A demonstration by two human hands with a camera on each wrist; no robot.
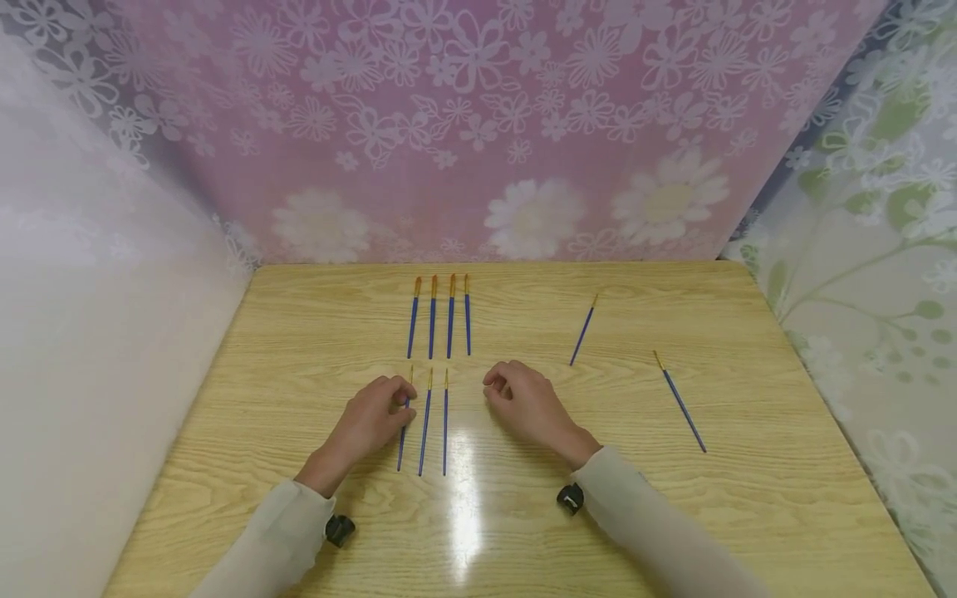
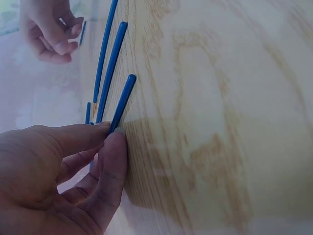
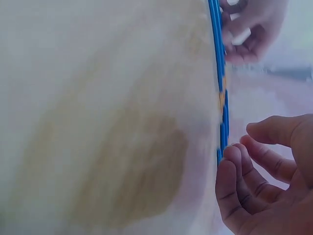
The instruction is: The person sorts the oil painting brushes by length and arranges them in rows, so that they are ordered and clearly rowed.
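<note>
My left hand point(image 1: 376, 417) pinches the leftmost paintbrush point(image 2: 123, 98) of the front row between thumb and index finger; its thin blue handle lies along the table. Beside it in that row are two more slim blue paintbrushes, a middle one point(image 1: 425, 423) and a right one point(image 1: 445, 428), bristles pointing away from me. My right hand point(image 1: 532, 404) hovers over the table to the right of the row, fingers loosely curled with nothing in them. The right wrist view shows a gap between that hand's thumb and fingers point(image 3: 227, 191).
Behind the front row, several blue paintbrushes with orange bristles point(image 1: 451, 316) lie side by side. Two single brushes lie to the right, one farther back point(image 1: 583, 332) and one nearer point(image 1: 682, 407). Flowered sheets point(image 1: 449, 124) bound the wooden table point(image 1: 299, 332) at back and sides.
</note>
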